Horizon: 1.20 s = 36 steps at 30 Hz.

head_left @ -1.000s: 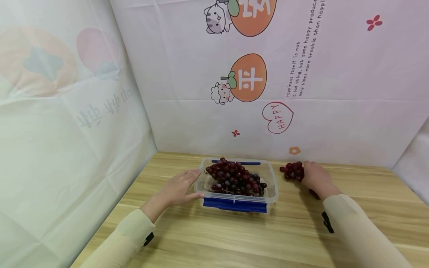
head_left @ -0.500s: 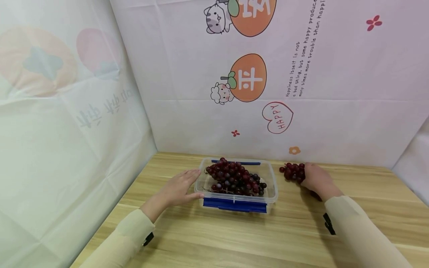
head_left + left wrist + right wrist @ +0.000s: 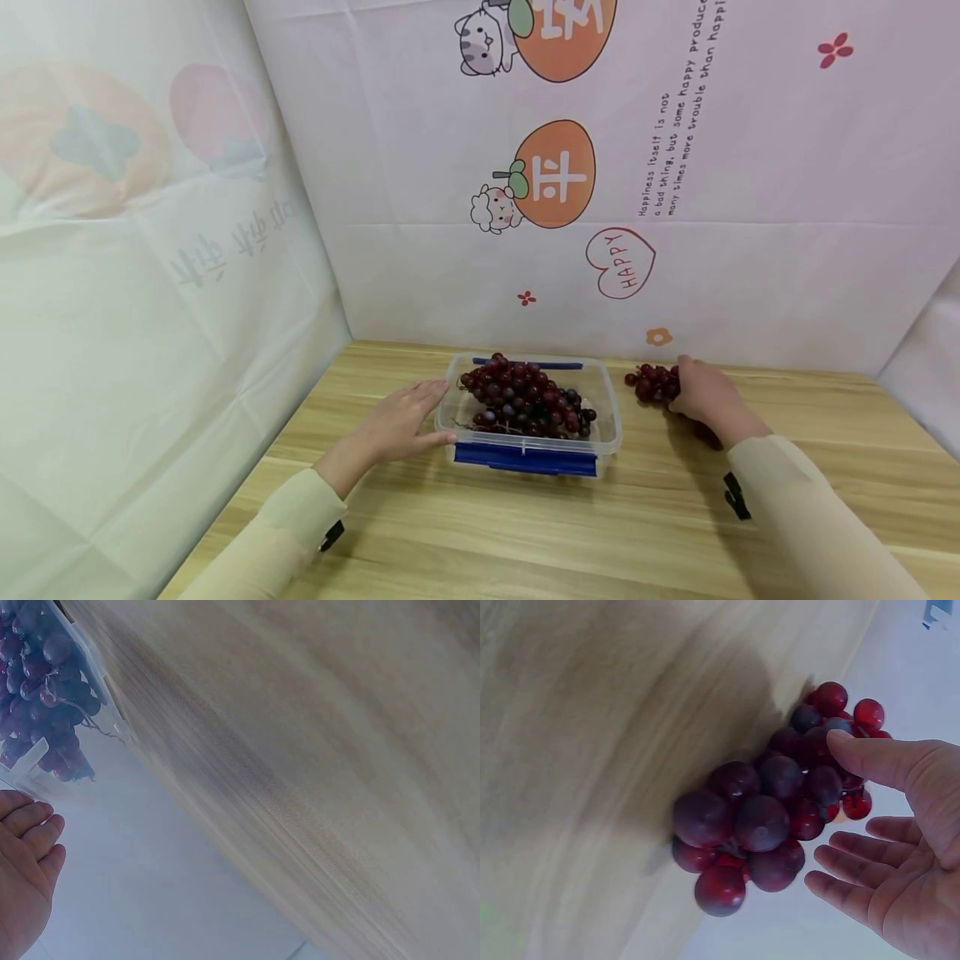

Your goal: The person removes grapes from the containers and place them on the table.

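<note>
A clear plastic box [image 3: 611, 425] with blue clips stands on the table, holding bunches of dark red grapes [image 3: 517, 387]. At its left end rests my left hand [image 3: 401, 421], fingers straight against the rim and thumb along the front corner. The left wrist view shows those fingers [image 3: 34, 825] beside the box wall. Right of the box lies another bunch of red grapes [image 3: 765, 810] on the table. My right hand [image 3: 711, 400] is over its right part, hiding some of it. In the right wrist view the thumb [image 3: 870, 757] overlaps the grapes, while the other fingers extend loosely alongside.
A wood-grain table [image 3: 525, 533] carries everything. Close behind the box rises a white printed cloth wall [image 3: 450, 275], and another white cloth [image 3: 150, 375] hangs at the left. Loose dark red fruit [image 3: 705, 435] shows under the right wrist.
The right hand has shifted slightly at the grapes, and its fingertips have risen a little. That bunch has turned slightly. The left hand and the box have stayed put.
</note>
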### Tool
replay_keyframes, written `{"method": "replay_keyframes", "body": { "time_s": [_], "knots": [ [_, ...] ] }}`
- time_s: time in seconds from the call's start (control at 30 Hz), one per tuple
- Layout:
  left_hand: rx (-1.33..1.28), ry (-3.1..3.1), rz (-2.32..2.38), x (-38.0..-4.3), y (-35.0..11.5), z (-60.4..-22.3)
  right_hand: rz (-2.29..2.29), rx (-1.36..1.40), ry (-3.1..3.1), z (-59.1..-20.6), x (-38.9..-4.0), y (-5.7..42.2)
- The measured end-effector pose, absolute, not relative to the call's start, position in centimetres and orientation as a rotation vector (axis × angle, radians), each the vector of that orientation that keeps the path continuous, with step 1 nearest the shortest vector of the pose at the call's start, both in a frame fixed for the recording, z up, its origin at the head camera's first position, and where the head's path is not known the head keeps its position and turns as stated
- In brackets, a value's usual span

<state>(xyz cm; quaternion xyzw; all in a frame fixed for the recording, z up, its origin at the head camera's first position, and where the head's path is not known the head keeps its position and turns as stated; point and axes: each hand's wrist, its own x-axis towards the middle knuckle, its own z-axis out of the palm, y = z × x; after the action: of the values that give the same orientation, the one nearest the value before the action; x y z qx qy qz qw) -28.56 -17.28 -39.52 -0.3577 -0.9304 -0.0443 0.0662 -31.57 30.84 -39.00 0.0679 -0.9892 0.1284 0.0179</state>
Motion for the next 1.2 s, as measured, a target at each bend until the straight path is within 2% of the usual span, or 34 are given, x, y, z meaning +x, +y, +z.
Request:
{"method": "replay_keyframes", "body": {
  "time_s": [0.63, 1.2],
  "knots": [
    [-1.086, -2.795, -0.128, -28.6, -17.4, -39.6, 0.460, 0.217, -2.960, -36.4, -31.2, 29.5],
    [-1.095, -2.797, -0.128, -28.5, -17.3, -39.3, 0.502, 0.319, -2.781, -32.5, -29.6, 25.3]
  ]
}}
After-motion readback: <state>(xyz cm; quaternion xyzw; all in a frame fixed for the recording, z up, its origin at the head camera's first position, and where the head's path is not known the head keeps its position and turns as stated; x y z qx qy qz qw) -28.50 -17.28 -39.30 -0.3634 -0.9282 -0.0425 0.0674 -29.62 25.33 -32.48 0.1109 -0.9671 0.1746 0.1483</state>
